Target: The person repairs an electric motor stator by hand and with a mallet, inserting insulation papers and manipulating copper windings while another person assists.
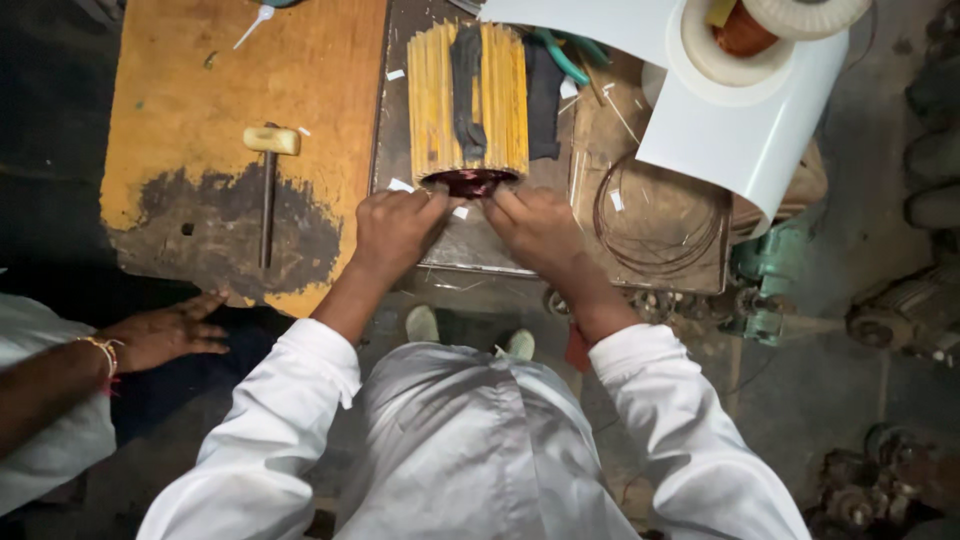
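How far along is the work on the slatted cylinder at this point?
Done: yellow slats ring the cylinder, and a dark strip runs down it. In hand: the left hand and right hand press at its dark red wound end. Left: the mallet and loose wire coil lie untouched.

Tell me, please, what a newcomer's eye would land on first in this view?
Most striking is the upright cylinder ringed with yellow slats, a dark strip down its front, top centre on the metal plate. Both hands, left hand and right hand, work at its dark reddish base. To the left, a small mallet lies on the orange wooden board.
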